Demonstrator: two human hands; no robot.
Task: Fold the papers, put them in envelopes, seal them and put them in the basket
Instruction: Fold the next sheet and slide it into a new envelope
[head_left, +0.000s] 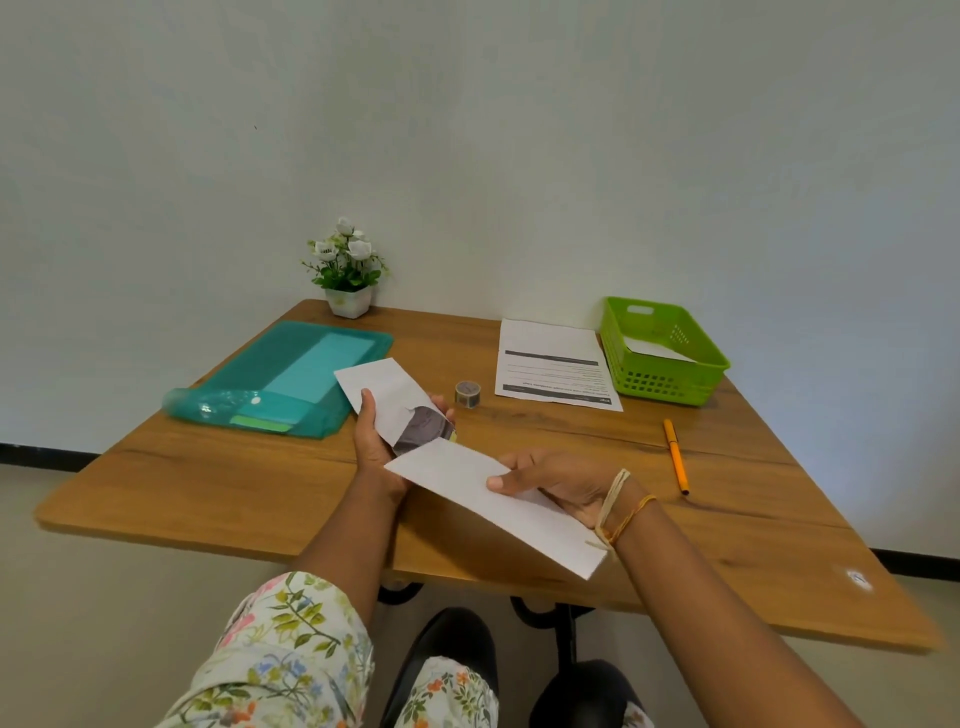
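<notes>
My left hand (371, 441) holds a white envelope (382, 389) above the table, its open mouth showing a dark grey lining and facing right. My right hand (556, 486) grips a folded white paper (467, 483), thumb on top. The paper's left tip touches the envelope's mouth. A stack of printed papers (553, 364) lies at the back right. Beside it stands the green basket (665, 351) with a white envelope (657, 349) inside. A small roll of tape (467, 393) sits in front of the papers.
A teal plastic folder (270, 384) lies at the left of the wooden table (208, 488). A potted white flower (347, 270) stands at the back. An orange pen (675, 456) lies at the right. A small white spot (857, 578) marks the front right corner.
</notes>
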